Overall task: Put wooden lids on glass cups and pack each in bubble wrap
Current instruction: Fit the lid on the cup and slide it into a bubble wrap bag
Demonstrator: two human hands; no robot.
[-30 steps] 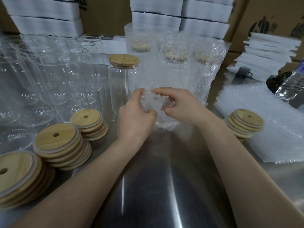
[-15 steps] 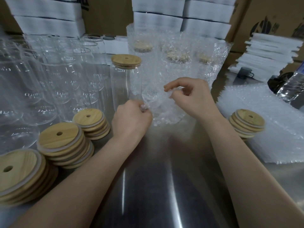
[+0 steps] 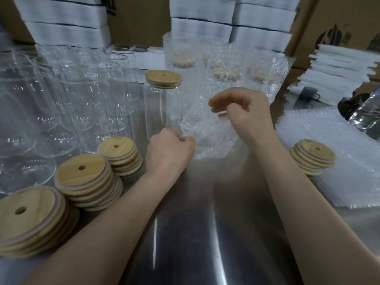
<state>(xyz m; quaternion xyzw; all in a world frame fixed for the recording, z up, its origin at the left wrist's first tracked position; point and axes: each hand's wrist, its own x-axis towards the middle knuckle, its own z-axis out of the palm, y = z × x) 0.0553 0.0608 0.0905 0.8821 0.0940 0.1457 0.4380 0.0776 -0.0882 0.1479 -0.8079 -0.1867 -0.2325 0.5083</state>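
Between both hands, clear crinkled bubble wrap stretches open.

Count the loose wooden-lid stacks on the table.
4 stacks. Three at left: front corner stack, middle stack, back stack by the left hand. One right stack against the wrap pile. None seems hidden.
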